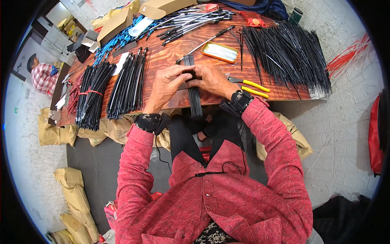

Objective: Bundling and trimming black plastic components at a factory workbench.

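We see, as the largest element, the wood-grained tabletop (pixel 156 61), which spans the scene from left to right. On its right side we find a broad loose pile of thin black rods (pixel 288 53), fanned toward the near edge. At the far side lies a heap of black and silver rods (pixel 195 24), with blue rods (pixel 111 44) to its left. At the near left we note two black bundles side by side: the outer bundle (pixel 94 95), tied with a red band, and the inner bundle (pixel 129 81). In the near middle are the two hands, the left hand (pixel 170 83) and the right hand (pixel 213 81), both with curled fingers and closed around the held bundle (pixel 195 97) of slim dark rods from either side. We observe this bundle running near to far, its near end projecting beyond the tabletop's near edge; we cannot identify the dark patch between the fingertips. Just right of the right hand lie yellow-handled pliers (pixel 256 85). Smallest, we mark an orange-rimmed tray (pixel 204 49) of thin white pieces (pixel 220 52), beyond the right hand.
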Demonstrator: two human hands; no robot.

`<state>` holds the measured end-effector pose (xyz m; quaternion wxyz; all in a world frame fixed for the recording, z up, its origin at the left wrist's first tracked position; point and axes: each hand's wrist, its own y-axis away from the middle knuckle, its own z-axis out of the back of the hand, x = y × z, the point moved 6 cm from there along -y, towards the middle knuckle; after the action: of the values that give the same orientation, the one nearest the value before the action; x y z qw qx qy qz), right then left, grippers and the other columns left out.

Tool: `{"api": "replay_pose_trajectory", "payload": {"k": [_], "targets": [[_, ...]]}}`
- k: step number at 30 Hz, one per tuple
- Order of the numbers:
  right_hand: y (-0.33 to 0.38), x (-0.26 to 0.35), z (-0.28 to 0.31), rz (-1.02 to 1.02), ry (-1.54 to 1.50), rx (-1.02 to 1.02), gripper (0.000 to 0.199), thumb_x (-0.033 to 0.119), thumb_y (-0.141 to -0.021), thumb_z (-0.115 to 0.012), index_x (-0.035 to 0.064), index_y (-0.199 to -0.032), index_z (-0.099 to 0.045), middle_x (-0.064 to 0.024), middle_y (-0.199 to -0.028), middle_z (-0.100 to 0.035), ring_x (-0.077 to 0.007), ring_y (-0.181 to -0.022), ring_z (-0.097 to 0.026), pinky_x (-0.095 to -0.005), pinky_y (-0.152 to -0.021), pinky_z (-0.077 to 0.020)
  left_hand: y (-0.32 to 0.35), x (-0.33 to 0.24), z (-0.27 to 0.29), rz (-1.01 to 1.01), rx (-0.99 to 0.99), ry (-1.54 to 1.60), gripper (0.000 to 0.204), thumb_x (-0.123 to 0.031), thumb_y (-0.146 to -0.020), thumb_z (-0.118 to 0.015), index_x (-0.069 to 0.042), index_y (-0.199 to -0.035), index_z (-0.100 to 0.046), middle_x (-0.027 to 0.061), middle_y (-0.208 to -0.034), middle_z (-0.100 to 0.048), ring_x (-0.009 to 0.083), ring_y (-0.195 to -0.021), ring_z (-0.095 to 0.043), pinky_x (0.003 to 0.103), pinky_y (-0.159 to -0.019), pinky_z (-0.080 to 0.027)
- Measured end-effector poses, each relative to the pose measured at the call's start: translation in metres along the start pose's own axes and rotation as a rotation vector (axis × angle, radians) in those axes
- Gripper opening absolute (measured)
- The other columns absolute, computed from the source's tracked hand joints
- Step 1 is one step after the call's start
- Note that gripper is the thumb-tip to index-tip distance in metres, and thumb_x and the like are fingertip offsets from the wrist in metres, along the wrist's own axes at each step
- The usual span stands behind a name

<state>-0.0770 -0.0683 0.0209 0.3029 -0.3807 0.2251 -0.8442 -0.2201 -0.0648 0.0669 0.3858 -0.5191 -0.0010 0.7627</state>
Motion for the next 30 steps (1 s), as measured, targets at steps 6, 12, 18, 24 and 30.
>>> {"api": "replay_pose_trajectory", "payload": {"k": [6,12,18,24,30], "targets": [[-0.002,0.001,0.003,-0.061,0.043,0.051,0.03,0.028,-0.073,-0.078,0.002,-0.079,-0.063,-0.0141,-0.076,-0.06,-0.0357,-0.076,-0.062,-0.0444,-0.066,-0.0477,0.006,0.001,0.0,-0.002,-0.095,0.032,0.026,-0.003,-0.087,-0.066,-0.001,-0.112,-0.07,0.0076,-0.099,-0.071,0.0132,-0.088,-0.065,0.026,-0.079,-0.052],[-0.004,0.001,-0.001,-0.066,0.059,0.034,0.031,0.029,-0.073,-0.078,0.0027,-0.082,-0.064,-0.0143,-0.077,-0.062,-0.0357,-0.078,-0.062,-0.0448,-0.067,-0.0482,0.006,0.007,-0.001,0.094,-0.107,0.102,0.024,-0.002,-0.088,-0.067,-0.001,-0.111,-0.071,0.0072,-0.103,-0.071,0.0106,-0.091,-0.066,0.024,-0.082,-0.052],[-0.001,-0.003,0.002,-0.105,0.048,0.032,0.033,0.03,-0.073,-0.079,0.0024,-0.081,-0.064,-0.0161,-0.079,-0.063,-0.0365,-0.079,-0.063,-0.0451,-0.068,-0.0484,0.002,0.008,-0.009,0.056,-0.103,0.064,0.019,-0.001,-0.088,-0.067,0.0,-0.107,-0.071,0.0069,-0.101,-0.071,0.0111,-0.09,-0.066,0.024,-0.081,-0.052],[-0.004,-0.015,0.011,-0.134,-0.108,0.308,0.027,0.024,-0.079,-0.074,0.0023,-0.094,-0.07,-0.0184,-0.09,-0.067,-0.0348,-0.085,-0.065,-0.0418,-0.073,-0.0502,0.001,0.01,-0.005,0.024,-0.181,0.086,0.017,-0.002,-0.084,-0.068,-0.002,-0.101,-0.074,0.0079,-0.092,-0.072,0.0123,-0.083,-0.066,0.025,-0.074,-0.051],[-0.019,-0.087,0.069,-0.441,0.051,0.247,0.023,0.023,-0.081,-0.069,0.0077,-0.097,-0.074,-0.018,-0.093,-0.07,-0.0326,-0.086,-0.067,-0.0415,-0.075,-0.0517,-0.005,0.008,-0.006,0.013,-0.184,0.077,0.018,-0.002,-0.083,-0.069,-0.003,-0.1,-0.075,0.0083,-0.09,-0.072,0.0125,-0.08,-0.065,0.025,-0.073,-0.051]]}}
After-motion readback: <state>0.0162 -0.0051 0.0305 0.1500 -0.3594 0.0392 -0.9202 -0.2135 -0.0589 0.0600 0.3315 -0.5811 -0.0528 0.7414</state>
